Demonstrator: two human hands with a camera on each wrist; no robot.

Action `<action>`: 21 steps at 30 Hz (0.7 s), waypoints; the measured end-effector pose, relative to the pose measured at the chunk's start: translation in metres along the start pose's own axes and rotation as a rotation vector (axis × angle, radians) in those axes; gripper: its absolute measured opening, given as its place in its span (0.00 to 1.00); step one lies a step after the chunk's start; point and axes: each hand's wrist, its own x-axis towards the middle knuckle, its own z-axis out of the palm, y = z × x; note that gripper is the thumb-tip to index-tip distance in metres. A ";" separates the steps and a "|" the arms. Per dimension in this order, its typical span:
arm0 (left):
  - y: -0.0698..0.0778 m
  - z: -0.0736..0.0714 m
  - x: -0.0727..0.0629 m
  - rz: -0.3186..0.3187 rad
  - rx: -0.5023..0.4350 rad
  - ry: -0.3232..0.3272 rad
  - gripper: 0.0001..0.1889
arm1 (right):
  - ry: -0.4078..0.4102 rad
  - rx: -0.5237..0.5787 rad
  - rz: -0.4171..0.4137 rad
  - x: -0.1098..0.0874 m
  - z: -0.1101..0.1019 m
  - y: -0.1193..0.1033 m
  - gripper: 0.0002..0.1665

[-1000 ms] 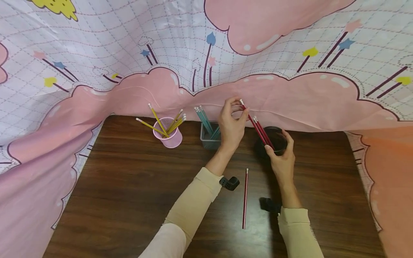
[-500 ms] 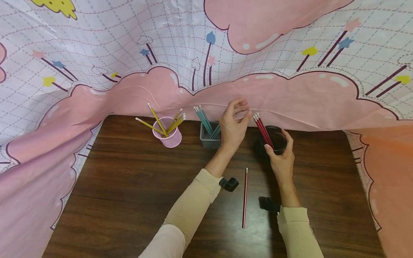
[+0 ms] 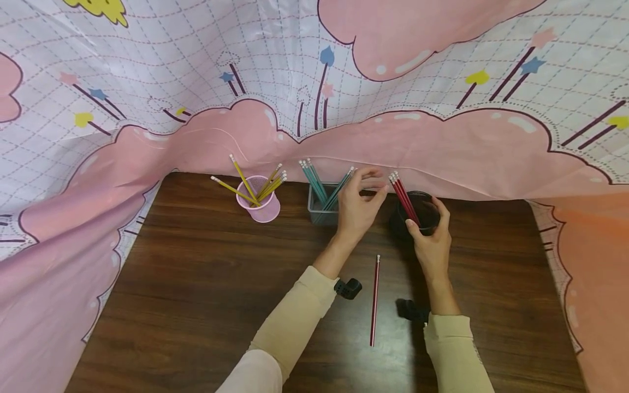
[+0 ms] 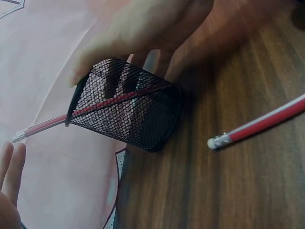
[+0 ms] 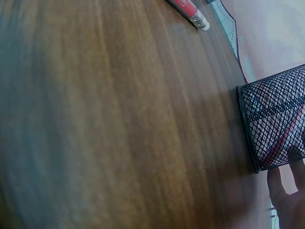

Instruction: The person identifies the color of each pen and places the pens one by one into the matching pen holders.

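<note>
Ideally, the right hand (image 3: 428,240) keeps gripping the black mesh cup (image 3: 415,218) steady while the open, empty left hand (image 3: 357,204) fetches the loose red pencil (image 3: 374,300) lying near on the bench (image 3: 196,284).

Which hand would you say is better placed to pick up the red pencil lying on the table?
Left, probably. The left hand is free, fingers loosely curled, holding nothing, while the right hand grips the black mesh cup. The loose red pencil lies between both forearms.

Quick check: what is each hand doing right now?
Left hand: open, fingers loosely curled, holding nothing.
Right hand: grips the black mesh cup of red pencils.
</note>
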 end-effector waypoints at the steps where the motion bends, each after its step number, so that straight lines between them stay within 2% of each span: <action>1: 0.000 0.000 -0.001 0.006 0.014 -0.004 0.21 | -0.001 0.004 0.000 0.000 0.000 0.000 0.43; 12: -0.012 -0.001 -0.018 -0.046 0.063 -0.042 0.20 | -0.004 0.041 -0.004 0.001 -0.001 0.002 0.43; 21: -0.018 -0.004 -0.045 -0.114 0.207 -0.101 0.22 | -0.013 0.030 -0.010 0.000 0.000 0.002 0.42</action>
